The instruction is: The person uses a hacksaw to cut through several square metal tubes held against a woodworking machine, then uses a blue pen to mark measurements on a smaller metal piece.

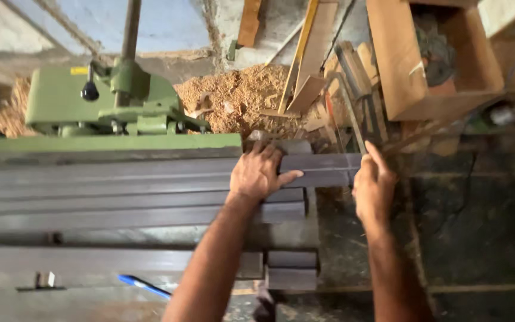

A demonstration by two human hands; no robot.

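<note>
Far left: green woodworking machine [108, 104] with a black knob [89, 91] and an upright column, standing behind the work surface; blue pen or marker [144, 286] lying low on the bench near the bottom edge. Behind the machine, a heap of sawdust [239, 95] against the wall. Centre: stack of dark wooden planks [120, 191] laid flat, long axis running left to right across the view, ends stepped and finishing near mid-frame; shorter offcut ends [292, 268] lower down. Left hand [258, 174] resting palm-down on the top planks close to their right ends, fingers spread over the far edge, thumb pointing right — flat press, not closed around anything. Uppermost long plank [320, 170] reaching furthest right, its end lying just under and beside the right hand [372, 186]. Right hand edge-on to the camera, fingers straight and raised, touching or very near that plank end; contact blurred, cannot tell whether anything is gripped — looks open. Plank therefore stretching leftward from the right hand, passing under the left hand; right hand nearer the end face, left hand nearer the plank body. Further right: leaning timber scraps [311, 59] against the wall, an open wooden box [433, 59] tilted on its side, dark floor [484, 226] below.
</note>
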